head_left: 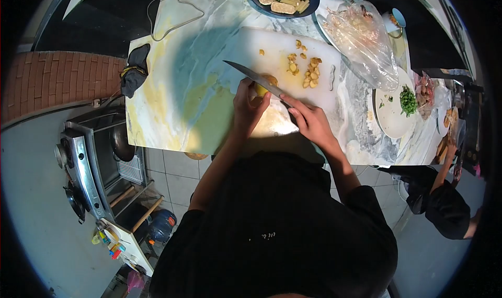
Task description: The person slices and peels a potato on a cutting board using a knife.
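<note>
My right hand [311, 122] is closed round the handle of a long knife [252, 75], whose blade points up and to the left. Just left of it, my left hand [248, 107] grips a rounded yellow-brown piece of food [261, 87], and the blade lies across this piece. Both hands are at the near left part of a white cutting board [314, 44]. Small yellow-brown chunks [312, 72] lie in loose groups on the board, beyond the knife. The fingertips of my left hand are partly hidden by the blade.
At the back are a dark plate of pale slices [283, 9] and a plastic bag [363, 42] on a plate. A plate with chopped greens [408, 100] stands right. A dark cloth [137, 70] lies at the left edge. Another person [447, 206] is at far right.
</note>
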### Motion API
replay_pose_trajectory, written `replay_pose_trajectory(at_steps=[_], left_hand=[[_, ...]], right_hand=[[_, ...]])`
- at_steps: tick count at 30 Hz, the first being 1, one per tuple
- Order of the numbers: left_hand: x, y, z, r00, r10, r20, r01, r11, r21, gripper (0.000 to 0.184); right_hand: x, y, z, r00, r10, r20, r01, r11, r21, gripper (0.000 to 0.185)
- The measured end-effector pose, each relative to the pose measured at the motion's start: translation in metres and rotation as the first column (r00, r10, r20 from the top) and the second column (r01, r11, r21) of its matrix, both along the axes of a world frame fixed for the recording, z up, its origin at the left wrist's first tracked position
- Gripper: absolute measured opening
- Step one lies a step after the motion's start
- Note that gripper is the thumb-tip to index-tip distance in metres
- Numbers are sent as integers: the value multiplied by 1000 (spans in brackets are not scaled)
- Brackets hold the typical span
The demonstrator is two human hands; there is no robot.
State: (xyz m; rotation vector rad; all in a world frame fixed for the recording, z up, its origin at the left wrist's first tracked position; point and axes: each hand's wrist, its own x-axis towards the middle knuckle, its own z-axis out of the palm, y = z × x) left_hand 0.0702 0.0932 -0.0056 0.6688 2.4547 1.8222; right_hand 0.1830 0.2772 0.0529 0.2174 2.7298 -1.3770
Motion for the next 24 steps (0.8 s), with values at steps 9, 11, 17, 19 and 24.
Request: replay_pose_trajectory(at_steps=[9,11,17,19,24], left_hand=[[-6,2,5,979,-26,-201,25,1000,-11,49],[-5,1,4,996,-27,-80,29,999,20,49],[-3,2,-6,998,33,-57,-32,999,19,47],[-2,2,-5,998,36,-46,-35,999,15,46],[-2,2,-5,999,36,-38,-35,999,21,45]], right_hand=[[4,-5,-12,983,-32,-179,30,999,-12,43],[6,-5,-11,985,-11,-173,10,1000,-6,43],[8,-7,-10,981,-29,-190,25,999,-24,43],[7,-7,-10,982,-29,-188,25,999,-23,43],[7,-7,-9,985,-28,-168,25,1000,-18,43]])
